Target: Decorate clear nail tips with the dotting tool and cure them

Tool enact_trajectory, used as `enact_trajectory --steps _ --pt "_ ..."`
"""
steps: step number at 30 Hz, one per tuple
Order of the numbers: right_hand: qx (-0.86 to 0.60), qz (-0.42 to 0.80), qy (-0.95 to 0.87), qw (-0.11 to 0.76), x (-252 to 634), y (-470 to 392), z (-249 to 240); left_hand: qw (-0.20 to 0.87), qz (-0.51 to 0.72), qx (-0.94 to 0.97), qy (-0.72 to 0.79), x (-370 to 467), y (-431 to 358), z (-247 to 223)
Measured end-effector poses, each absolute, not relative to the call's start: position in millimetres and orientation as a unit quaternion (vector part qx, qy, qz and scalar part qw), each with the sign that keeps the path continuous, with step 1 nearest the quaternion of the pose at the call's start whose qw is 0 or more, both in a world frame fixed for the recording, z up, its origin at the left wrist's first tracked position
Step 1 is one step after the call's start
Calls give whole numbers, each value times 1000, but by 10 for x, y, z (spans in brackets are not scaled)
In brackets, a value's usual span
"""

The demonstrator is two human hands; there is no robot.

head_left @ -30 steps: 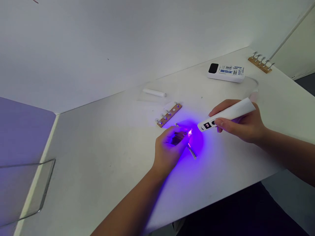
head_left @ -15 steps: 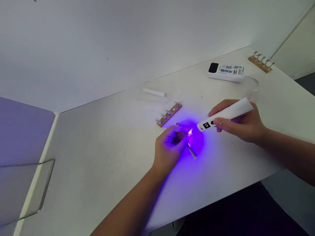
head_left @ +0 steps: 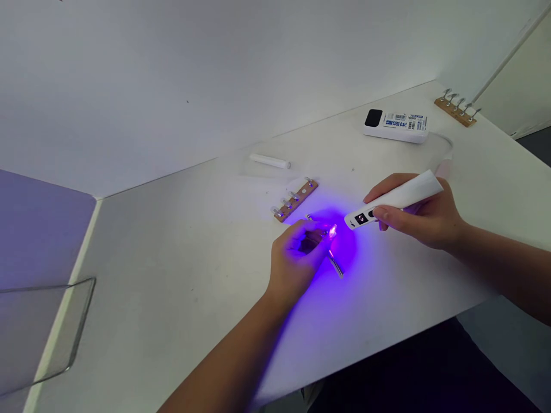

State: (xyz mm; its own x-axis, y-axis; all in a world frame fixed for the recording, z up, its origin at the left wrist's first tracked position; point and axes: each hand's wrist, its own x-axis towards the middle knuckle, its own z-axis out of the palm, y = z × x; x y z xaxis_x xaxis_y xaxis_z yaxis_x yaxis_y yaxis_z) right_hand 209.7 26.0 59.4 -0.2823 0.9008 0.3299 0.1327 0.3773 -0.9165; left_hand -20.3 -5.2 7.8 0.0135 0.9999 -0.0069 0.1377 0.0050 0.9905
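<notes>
My left hand (head_left: 297, 252) pinches a small glowing piece (head_left: 333, 231) between thumb and fingertips; its exact shape is washed out by violet light. My right hand (head_left: 424, 215) is wrapped round a white handheld lamp (head_left: 400, 198) with a small digital display, its thumb on the dark button. The lamp's head points left at the piece, a short gap apart. A thin metal rod (head_left: 336, 264) lies on the table beneath my left fingers, partly hidden by them. Just behind my left hand is a wooden strip (head_left: 297, 201) bearing several clear-tipped clips.
A white stick (head_left: 270, 161) lies near the back wall on the white table (head_left: 206, 327). Farther right are a white power bank (head_left: 396, 127) with a cable and a second wooden strip (head_left: 455, 112) with clips. A wire frame (head_left: 81, 327) stands at left.
</notes>
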Motion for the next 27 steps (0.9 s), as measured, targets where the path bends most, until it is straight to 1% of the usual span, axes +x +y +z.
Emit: enact_trajectory --steps 10,27 --pt "-358 412 -689 476 2087 262 592 471 460 536 528 -197 -56 77" --pt "-378 408 -690 463 2090 261 600 466 455 542 531 -198 -63 70"
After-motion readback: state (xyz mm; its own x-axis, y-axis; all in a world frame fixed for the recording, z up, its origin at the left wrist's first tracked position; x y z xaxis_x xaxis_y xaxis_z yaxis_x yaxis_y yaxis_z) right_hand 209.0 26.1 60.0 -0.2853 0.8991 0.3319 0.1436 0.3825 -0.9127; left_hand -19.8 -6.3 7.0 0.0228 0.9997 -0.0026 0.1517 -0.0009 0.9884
